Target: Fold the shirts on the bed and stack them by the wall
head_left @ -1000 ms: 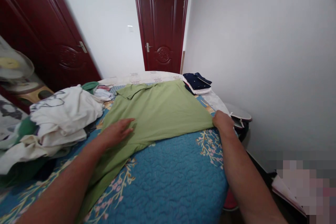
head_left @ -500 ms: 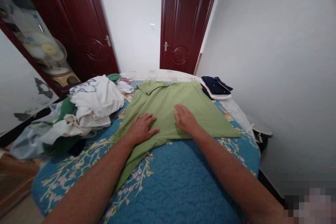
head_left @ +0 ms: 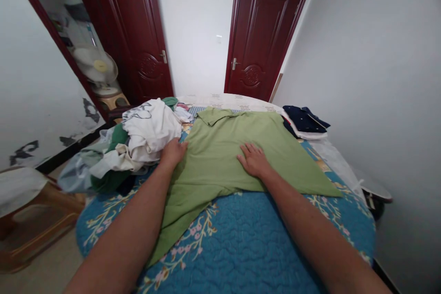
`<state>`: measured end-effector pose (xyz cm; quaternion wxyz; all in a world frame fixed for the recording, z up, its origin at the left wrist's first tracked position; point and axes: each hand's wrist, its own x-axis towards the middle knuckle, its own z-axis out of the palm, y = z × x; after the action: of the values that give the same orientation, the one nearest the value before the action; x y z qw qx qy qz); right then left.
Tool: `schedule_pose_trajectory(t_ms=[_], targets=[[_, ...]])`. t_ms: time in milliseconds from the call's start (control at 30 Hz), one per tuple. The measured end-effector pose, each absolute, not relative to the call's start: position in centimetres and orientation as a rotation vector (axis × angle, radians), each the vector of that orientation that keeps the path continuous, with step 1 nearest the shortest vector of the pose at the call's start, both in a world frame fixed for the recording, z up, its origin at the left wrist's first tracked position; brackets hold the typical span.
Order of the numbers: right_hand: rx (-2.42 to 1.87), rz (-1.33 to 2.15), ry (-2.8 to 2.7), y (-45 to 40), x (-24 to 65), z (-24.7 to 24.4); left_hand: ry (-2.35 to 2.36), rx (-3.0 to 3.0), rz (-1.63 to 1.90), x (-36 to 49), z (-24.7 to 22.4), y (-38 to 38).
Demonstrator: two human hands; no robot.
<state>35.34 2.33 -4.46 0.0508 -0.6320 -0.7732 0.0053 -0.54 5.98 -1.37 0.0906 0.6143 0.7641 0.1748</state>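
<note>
A green T-shirt [head_left: 220, 147] lies spread on the table, with its collar end at the far left and a long fold running toward me at the near left. My left hand [head_left: 173, 152] rests at the shirt's left edge, right beside the pile of clothes; its thumb points out to the right and its other fingers show only in part. On the middle of the shirt my right hand [head_left: 254, 160] lies flat, palm down, fingers stretched out. Neither hand lifts any cloth.
Left of the shirt is a heap of crumpled clothes [head_left: 151, 124], mostly white, green and grey. A folded stack with a navy garment [head_left: 305, 118] sits at the far right. A blue flowered quilted cover [head_left: 248, 239] drapes the table. A wooden stool [head_left: 44, 202] stands at left.
My left hand has slid left and away from me to the shirt's edge. My right hand stays on the shirt, its fingers now flatter. The camera view has turned a little left.
</note>
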Motion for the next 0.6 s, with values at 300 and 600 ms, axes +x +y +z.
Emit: schedule_pose_trajectory(t_ms=[300, 600], targets=[[-2.128, -0.153, -2.217, 2.1, 47.4, -5.9, 2.324, 1.728, 0.439, -0.2, -0.4, 9.7], [-2.390, -0.190, -1.901, -0.1, 57.3, -6.2, 2.453, 1.749, 0.494, 0.3, -0.6, 7.2]])
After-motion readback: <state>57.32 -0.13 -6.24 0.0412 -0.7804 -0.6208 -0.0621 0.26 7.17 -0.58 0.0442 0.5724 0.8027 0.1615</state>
